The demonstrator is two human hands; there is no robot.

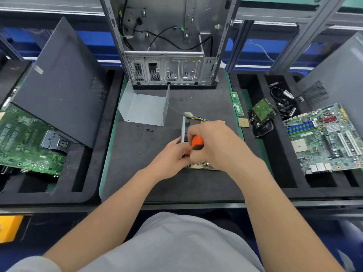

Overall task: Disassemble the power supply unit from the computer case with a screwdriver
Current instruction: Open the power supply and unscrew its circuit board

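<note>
1. Power supply unit (184, 127) lies opened on the black mat (137, 163) at the middle of the bench, just in front of the person and largely hidden under both hands; its metal frame shows at the left and a strip of circuit board at the near edge
2. Right hand (214, 142) is closed round the orange-and-black handle of the screwdriver (197, 143), fingers wrapped tight, and the tool points down into the unit – the tip is hidden
3. Left hand (170, 156) sits at the unit's near-left edge, thumb against the frame and fingers curled in around that edge, right beside the screwdriver
4. A white connector (188, 114) with yellow and blue wires sticks out at the unit's far side
5. A bent grey metal cover (143, 108) stands apart to the left of the unit, with a few small dark screws (149, 130) loose on the mat near it
6. Computer case (167, 69) stands upright at the far end of the mat, stripped, black cables hanging inside
7. To the right lie a memory stick (237, 104), a processor chip (243, 122), a hard drive (262, 110) and a motherboard (324, 138) – the last two in a black foam tray
8. On the left a dark side panel (59, 81) leans over a second green board (25, 138)
</note>
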